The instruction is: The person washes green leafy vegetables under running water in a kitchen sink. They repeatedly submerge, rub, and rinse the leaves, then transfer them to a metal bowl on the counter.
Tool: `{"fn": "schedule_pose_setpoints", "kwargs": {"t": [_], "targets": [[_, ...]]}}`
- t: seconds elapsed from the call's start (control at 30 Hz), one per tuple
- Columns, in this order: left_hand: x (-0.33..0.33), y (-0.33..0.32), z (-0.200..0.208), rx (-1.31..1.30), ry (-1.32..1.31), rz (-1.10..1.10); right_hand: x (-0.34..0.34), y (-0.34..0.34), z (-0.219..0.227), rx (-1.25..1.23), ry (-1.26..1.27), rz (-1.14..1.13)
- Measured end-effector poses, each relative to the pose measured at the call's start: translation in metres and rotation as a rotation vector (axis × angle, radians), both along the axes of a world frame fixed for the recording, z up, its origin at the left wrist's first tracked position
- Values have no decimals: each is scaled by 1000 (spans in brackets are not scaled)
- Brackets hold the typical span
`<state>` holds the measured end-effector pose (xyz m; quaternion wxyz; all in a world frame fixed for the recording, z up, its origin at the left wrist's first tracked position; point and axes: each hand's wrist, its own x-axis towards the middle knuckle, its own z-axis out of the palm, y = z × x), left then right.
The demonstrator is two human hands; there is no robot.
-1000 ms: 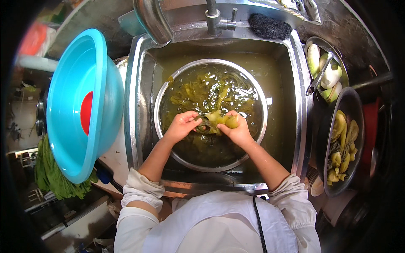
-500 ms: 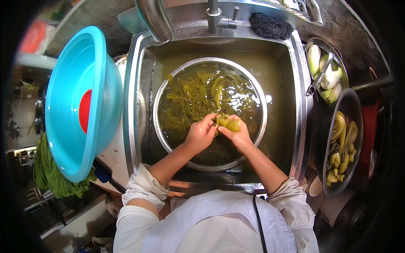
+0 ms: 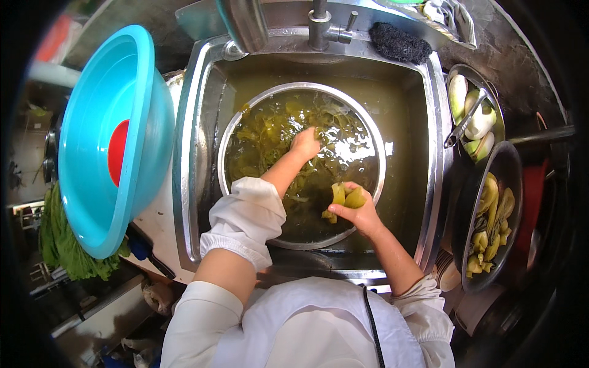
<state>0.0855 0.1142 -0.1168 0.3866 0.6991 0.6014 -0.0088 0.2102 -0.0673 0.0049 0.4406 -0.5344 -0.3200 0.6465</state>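
Note:
My right hand (image 3: 358,214) is closed round a bunch of yellow-green pickled mustard greens (image 3: 337,197), held over the near right part of a round metal-rimmed basin (image 3: 222,150). Farther in, my left hand (image 3: 305,144) reaches down into the basin's water among loose pickled leaves (image 3: 257,132). Its fingers curl downward and are mostly hidden, with a bit of leaf showing beside them. The basin stands in a metal sink (image 3: 434,159) that holds cloudy yellowish water.
A large turquoise tub (image 3: 159,141) with a red object (image 3: 118,153) inside stands left. Leafy greens (image 3: 73,239) and a dark-handled knife (image 3: 150,251) lie below it. To the right are a pan of pickled greens (image 3: 488,227) and a bowl of white-green vegetables (image 3: 477,119). Behind are a tap (image 3: 320,27) and black scrubber (image 3: 399,43).
My left hand has let go of the bunch and moved forward into the basin's water. My right hand has drawn back toward me and slightly right, keeping the greens.

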Motion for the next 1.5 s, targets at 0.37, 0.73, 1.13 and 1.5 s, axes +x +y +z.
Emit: {"fn": "schedule_pose_setpoints", "kwargs": {"t": [0.37, 0.73, 1.13, 1.5], "targets": [[-78, -35, 65, -501, -1199, 499, 4, 14, 3, 16, 222, -92], [-60, -96, 112, -311, -723, -315, -15, 29, 5, 37, 211, -299], [-79, 39, -11, -152, -357, 534, 15, 19, 15, 102, 149, -277], [-143, 29, 91, -426, -1142, 598, 24, 12, 24, 31, 190, -226]]}}
